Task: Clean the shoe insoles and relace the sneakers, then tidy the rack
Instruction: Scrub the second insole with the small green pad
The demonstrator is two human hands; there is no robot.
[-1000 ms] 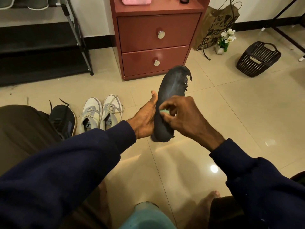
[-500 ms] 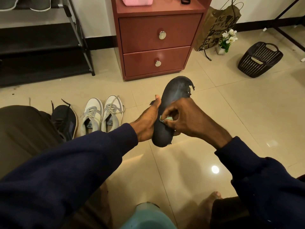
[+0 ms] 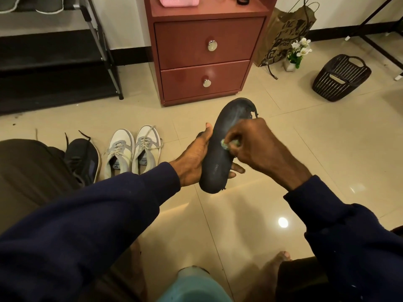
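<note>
A worn black insole (image 3: 224, 136) with a torn toe edge is held up over the floor, toe pointing away. My left hand (image 3: 194, 158) grips it from underneath at the heel half, thumb along its left edge. My right hand (image 3: 257, 147) pinches a small green cloth (image 3: 226, 143) and presses it against the insole's middle. A pair of white and grey sneakers (image 3: 133, 149) stands on the floor to the left. A black sneaker (image 3: 84, 158) with loose laces sits beside them. The black shoe rack (image 3: 54, 62) is at the far left.
A red two-drawer cabinet (image 3: 205, 51) stands straight ahead with a pink basket (image 3: 178, 1) on top. A paper bag (image 3: 285, 33), a small flower pot (image 3: 294, 55) and a black basket (image 3: 342, 77) lie to the right. A blue bucket rim (image 3: 192, 286) is between my feet.
The insole and both hands have dropped lower in view. My right hand has slid the green cloth along the insole towards the toe.
</note>
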